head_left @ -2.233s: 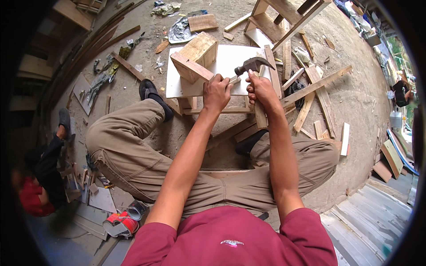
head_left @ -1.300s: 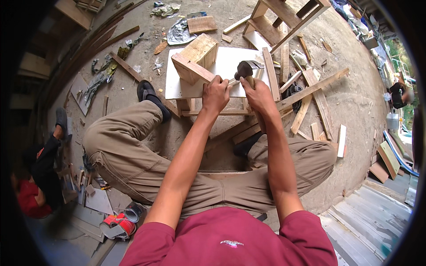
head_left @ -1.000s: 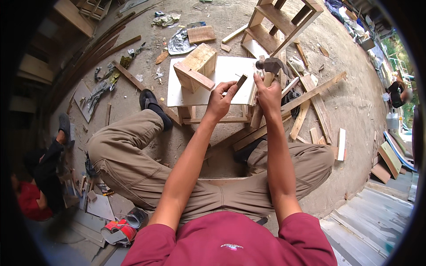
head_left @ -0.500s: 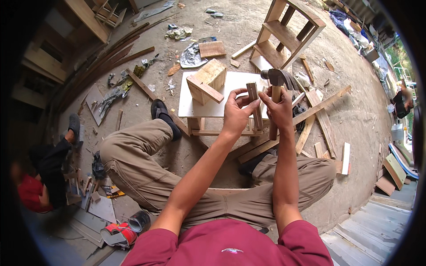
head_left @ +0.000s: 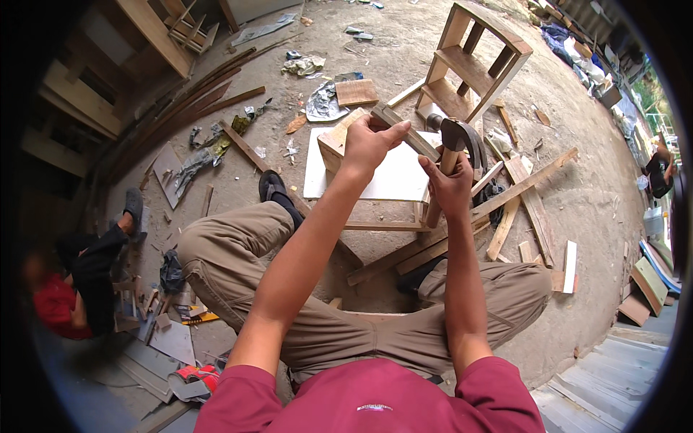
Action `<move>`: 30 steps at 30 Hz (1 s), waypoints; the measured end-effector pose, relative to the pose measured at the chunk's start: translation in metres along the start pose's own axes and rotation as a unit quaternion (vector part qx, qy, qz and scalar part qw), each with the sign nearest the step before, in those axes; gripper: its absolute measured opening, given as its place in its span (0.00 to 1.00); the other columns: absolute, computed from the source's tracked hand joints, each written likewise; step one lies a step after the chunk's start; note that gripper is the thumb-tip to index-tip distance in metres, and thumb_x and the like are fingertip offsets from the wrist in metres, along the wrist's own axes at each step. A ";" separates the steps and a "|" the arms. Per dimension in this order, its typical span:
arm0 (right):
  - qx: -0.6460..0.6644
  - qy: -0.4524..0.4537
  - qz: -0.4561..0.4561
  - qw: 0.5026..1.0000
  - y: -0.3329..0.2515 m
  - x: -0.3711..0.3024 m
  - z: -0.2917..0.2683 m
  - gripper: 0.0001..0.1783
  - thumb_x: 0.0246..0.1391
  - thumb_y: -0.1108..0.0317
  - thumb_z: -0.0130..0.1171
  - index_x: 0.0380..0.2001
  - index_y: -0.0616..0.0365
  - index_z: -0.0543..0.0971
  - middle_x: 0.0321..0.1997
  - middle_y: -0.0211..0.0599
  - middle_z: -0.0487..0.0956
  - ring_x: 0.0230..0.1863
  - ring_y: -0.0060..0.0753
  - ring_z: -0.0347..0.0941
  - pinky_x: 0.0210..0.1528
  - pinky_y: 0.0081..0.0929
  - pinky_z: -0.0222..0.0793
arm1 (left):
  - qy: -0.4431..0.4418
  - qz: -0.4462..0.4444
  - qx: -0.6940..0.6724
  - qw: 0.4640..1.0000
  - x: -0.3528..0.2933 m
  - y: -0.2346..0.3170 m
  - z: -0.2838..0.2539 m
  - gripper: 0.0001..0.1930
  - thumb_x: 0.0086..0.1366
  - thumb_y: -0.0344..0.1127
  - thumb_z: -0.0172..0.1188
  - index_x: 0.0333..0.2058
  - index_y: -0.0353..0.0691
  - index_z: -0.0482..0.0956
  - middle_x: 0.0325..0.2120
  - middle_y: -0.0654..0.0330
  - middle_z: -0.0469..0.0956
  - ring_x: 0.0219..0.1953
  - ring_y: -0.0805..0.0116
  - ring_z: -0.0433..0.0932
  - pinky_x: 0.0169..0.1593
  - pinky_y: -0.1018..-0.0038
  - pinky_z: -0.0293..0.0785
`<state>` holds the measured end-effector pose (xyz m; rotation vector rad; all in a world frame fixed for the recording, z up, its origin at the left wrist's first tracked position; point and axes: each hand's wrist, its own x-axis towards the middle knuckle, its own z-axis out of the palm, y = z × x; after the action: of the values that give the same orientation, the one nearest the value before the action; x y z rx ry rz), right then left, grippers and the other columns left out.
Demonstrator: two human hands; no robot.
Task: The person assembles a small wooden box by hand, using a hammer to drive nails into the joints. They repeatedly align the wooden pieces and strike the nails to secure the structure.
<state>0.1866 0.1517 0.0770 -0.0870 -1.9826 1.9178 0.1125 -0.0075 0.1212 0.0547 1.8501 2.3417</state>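
Arms reach forward; left hand pinches a wooden strip, right hand grips a hammer.

View is taken from the head (L fisheye cam), aimed down & a bit fwd. Shirt is caught v. close at btm; white board is seen farther off, from its near-edge side, w/ ground shown past its far edge.

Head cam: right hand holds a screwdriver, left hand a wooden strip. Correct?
The tool is wrong: the head view shows the right hand gripping a hammer, its metal head above the fist. The left hand does hold a wooden strip.
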 end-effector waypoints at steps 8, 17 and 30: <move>0.054 0.011 0.018 0.998 0.002 0.001 -0.002 0.13 0.59 0.62 0.65 0.34 0.62 0.75 0.22 0.30 0.79 0.11 0.11 0.62 0.12 0.15 0.57 | -0.022 0.029 0.286 0.958 0.031 0.024 -0.058 0.37 0.53 0.71 0.63 0.34 0.33 0.84 0.29 0.56 0.84 0.33 0.72 0.83 0.38 0.73 0.80; 0.098 0.022 0.111 0.989 0.011 0.007 -0.023 0.18 0.63 0.54 0.59 0.33 0.60 0.76 0.28 0.36 0.81 0.11 0.12 0.61 0.11 0.15 0.56 | -0.093 -0.086 0.461 0.879 0.081 -0.010 -0.115 0.30 0.60 0.52 0.66 0.51 0.29 0.78 0.47 0.46 0.80 0.50 0.58 0.79 0.55 0.73 0.71; 0.068 0.007 0.095 0.993 0.020 0.013 -0.027 0.17 0.62 0.55 0.61 0.33 0.60 0.77 0.26 0.33 0.80 0.12 0.11 0.62 0.12 0.14 0.57 | -0.059 -0.154 0.299 0.940 0.023 -0.030 -0.084 0.19 0.60 0.42 0.67 0.40 0.29 0.82 0.31 0.57 0.82 0.31 0.73 0.79 0.37 0.76 0.74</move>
<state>0.1791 0.1824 0.0605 -0.2591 -1.8865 2.1598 0.0820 -0.0785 0.0704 -0.0237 2.2422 1.4823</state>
